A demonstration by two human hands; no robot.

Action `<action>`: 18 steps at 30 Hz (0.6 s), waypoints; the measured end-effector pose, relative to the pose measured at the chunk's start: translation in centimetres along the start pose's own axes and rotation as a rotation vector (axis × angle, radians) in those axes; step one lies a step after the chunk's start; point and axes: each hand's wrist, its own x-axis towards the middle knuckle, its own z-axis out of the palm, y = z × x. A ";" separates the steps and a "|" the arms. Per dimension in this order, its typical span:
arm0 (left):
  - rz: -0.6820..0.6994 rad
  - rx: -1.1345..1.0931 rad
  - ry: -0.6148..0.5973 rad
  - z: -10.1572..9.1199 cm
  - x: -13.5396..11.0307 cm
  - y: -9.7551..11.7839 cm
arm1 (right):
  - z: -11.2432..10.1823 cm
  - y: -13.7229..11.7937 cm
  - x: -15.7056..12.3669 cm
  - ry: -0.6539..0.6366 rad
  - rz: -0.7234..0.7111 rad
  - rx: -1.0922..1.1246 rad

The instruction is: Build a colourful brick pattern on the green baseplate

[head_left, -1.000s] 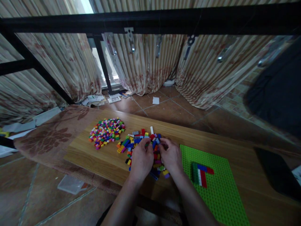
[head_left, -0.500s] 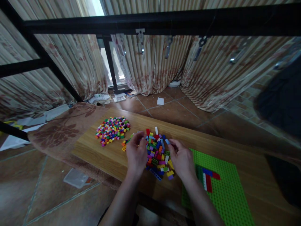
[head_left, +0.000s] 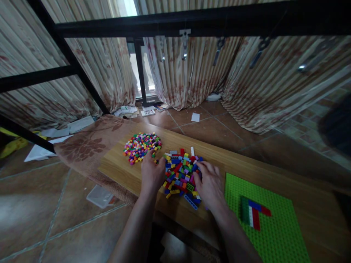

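Observation:
A heap of mixed toy building bricks [head_left: 179, 171] lies between my two hands on the wooden table. At its left edge is my left hand [head_left: 152, 173], thumb and fingers apart with nothing visible in them. My right hand [head_left: 210, 186] reaches over the heap's right side, fingers curved and spread from the thumb, touching or just above the bricks. No brick shows in its grasp. To the right, a green baseplate [head_left: 270, 204] carries a small build of dark green, white, red and blue bricks [head_left: 255, 212].
A second pile of smaller bricks [head_left: 141, 144] sits farther left on the table [head_left: 115, 164]. A brown patterned cloth [head_left: 87, 142] extends from the table's left end. Black metal bars with hooks [head_left: 184, 45] cross above, before striped curtains. A clear plastic container [head_left: 100, 196] is on the floor.
The view has turned slightly left. My left hand has drawn leftward, uncovering more of the heap. My right hand, which pinched a light blue brick, is now lowered to the heap, fingers apart.

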 end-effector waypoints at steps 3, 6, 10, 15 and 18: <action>-0.022 0.117 -0.041 -0.1 0.0 -0.2 | 0.2 0.1 0.1 0.008 0.022 -0.025; -0.030 0.127 -0.142 0.3 -0.1 -0.3 | 0.2 0.0 0.3 0.004 0.067 -0.019; -0.010 0.060 -0.217 0.9 -0.4 -0.5 | 0.2 -0.5 0.5 0.014 0.137 0.005; -0.008 -0.007 -0.223 1.4 -0.2 -1.0 | 0.0 -0.8 0.6 0.039 0.168 0.061; -0.014 -0.011 -0.231 1.5 0.0 -1.2 | -0.1 -0.8 0.5 0.048 0.153 0.092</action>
